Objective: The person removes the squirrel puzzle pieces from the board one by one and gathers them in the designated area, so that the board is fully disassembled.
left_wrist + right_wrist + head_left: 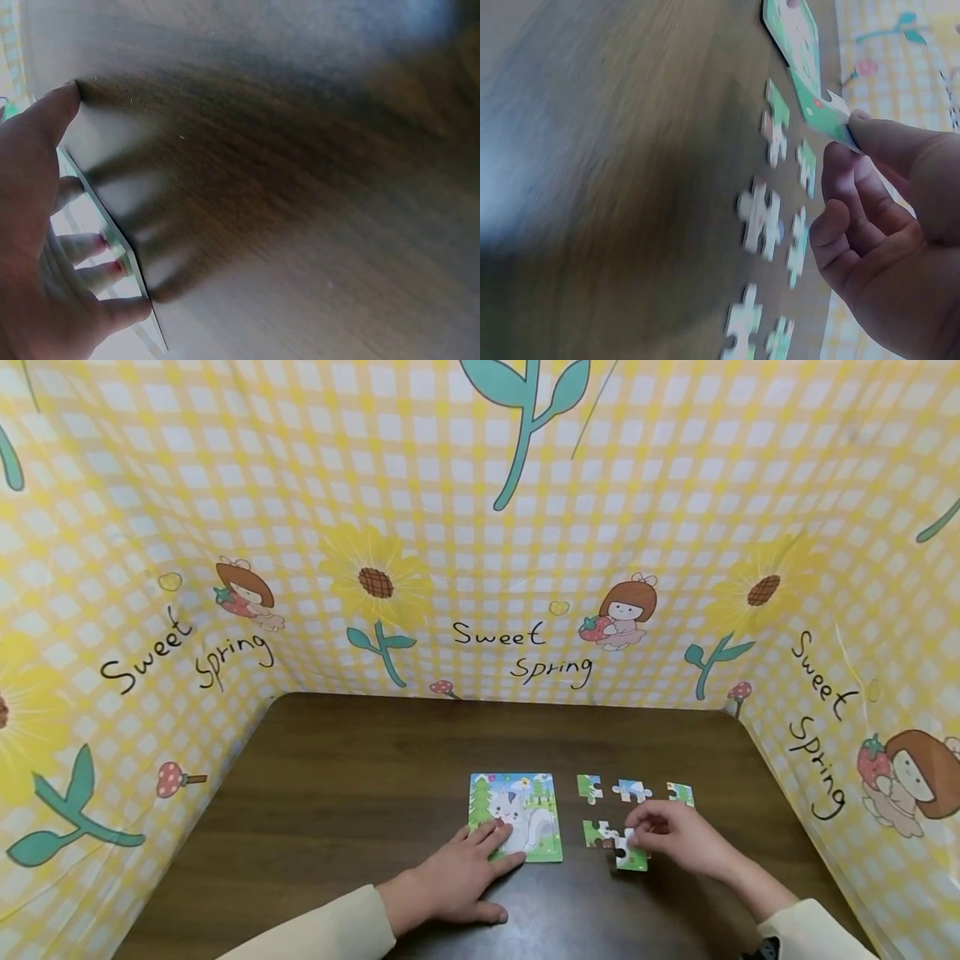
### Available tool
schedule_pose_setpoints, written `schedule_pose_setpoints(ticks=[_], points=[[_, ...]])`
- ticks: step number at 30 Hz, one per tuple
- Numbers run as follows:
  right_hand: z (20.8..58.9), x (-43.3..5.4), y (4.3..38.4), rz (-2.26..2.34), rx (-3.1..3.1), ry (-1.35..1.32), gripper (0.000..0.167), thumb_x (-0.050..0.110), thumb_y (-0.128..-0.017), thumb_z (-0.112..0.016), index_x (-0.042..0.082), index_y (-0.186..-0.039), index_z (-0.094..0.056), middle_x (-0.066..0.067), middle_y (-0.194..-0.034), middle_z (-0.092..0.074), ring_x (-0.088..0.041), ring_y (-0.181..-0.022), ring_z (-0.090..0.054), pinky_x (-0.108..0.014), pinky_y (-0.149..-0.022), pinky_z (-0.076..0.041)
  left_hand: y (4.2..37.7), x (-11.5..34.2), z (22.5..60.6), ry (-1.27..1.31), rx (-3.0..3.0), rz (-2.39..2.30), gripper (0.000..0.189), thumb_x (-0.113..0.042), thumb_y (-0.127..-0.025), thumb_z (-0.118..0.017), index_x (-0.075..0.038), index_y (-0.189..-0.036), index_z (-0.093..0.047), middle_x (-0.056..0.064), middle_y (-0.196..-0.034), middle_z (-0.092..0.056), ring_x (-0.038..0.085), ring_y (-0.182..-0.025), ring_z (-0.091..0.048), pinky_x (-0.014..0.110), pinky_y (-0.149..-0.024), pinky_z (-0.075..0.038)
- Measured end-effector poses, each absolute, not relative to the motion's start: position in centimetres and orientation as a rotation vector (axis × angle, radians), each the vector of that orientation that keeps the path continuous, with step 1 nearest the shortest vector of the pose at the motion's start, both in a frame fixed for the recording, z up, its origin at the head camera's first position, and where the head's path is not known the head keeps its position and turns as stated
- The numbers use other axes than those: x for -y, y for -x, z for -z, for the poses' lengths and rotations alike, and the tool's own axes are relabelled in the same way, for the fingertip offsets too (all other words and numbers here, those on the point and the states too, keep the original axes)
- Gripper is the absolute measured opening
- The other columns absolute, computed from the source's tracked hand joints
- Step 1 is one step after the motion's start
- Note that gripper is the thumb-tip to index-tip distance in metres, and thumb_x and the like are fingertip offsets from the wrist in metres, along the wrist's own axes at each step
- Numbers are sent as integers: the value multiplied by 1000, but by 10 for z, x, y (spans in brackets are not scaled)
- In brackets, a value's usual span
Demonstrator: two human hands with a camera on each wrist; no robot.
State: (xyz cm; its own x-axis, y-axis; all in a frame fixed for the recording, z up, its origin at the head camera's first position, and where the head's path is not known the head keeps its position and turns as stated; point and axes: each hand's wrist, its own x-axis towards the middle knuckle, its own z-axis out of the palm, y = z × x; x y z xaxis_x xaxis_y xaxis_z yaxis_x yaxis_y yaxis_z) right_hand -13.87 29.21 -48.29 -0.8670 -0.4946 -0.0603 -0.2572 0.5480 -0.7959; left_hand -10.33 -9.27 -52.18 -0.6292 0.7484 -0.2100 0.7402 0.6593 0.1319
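Note:
My left hand [459, 878] rests with fingers spread on a puzzle board [542, 802] that shows a pale bushy-tailed animal among green trees. In the left wrist view, its thumb touches the dark tabletop while the other fingers lie on the board's edge. Between thumb and forefinger, my right hand [684, 839] pinches a mostly green puzzle piece [819, 111], raised above the table. Close beneath that hand lies a loose green-and-brown puzzle piece [596, 833]. Farther back are a tree piece [589, 787], a blue-and-white piece [632, 789] and a corner-like piece [681, 792].
The dark wooden table [337, 777] is enclosed at the back and sides by a yellow checked cloth [480, 552] printed with flowers and figures. In the right wrist view, several loose pieces, among them a pale one [759, 216], lie flat in two rows.

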Motion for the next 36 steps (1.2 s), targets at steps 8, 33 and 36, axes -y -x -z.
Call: schedule_pose_setpoints(ticks=[8, 33, 36], points=[[485, -337, 125, 1210, -2577, 579, 7, 16, -95, -75, 10, -99, -72, 2, -91, -70, -3, -84, -65, -25, -75, -55, 104, 91, 521, -1163, -2631, -54, 80, -77, -94, -47, -36, -162, -33, 8, -171, -22, 32, -156, -25, 60, -116, -34], [515, -383, 103, 1009, -2658, 439, 7, 15, -90, -78, 11, -95, -74, 9, -82, -69, 4, -72, -59, -22, -64, -50, 104, 91, 523, -1152, -2613, -89, 79, -76, -94, -48, -38, -161, -33, 6, -171, -22, 30, -156, -24, 60, -116, -34], [514, -382, 104, 977, -2658, 427, 7, 15, -90, -78, 10, -95, -74, 7, -83, -68, 4, -72, -58, -22, -64, -49, 104, 92, 523, -1167, -2615, -93, 78, -76, -95, -48, -37, -161, -33, 7, -171, -22, 31, -156, -24, 61, -115, -35]])
